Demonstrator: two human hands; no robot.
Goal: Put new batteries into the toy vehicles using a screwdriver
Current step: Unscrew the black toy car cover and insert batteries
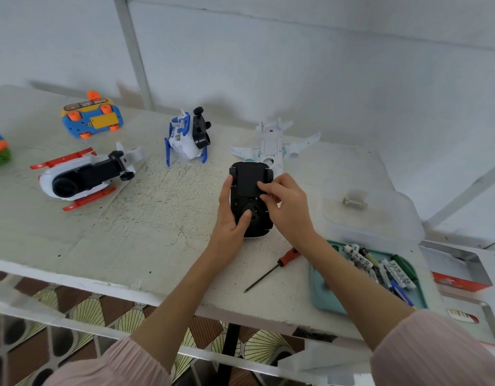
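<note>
The left hand [232, 215] grips the upturned black plastic toy vehicle [250, 199] along its left flank, thumb curled over onto the round black part of the underside, fingers hidden behind the body. The right hand [285, 203] comes in from the other side, its fingertips [264, 188] bent and pinching or pressing at the right edge of the flat battery-cover panel; whether they hold a small part there cannot be told. The toy sits between the two hands, underside up, its lower end just above or on the worn white tabletop [146, 218].

Nearer the person, under the right forearm, the red-handled screwdriver with a dark shaft [271, 270] lies free on the table, held by neither hand. Just to its right a teal plastic tray [323, 291] holds a heap of loose cylindrical batteries [380, 267]. Beyond the tray stands a clear plastic box [374, 218] with a small pale object on its lid.

Right behind the held toy a white toy aeroplane [274, 143] lies belly up. Further left are a white and blue toy on its side [185, 136], a white toy with red skids and a black underside [84, 176], and, furthest, a blue and yellow toy car with orange wheels [91, 118].
</note>
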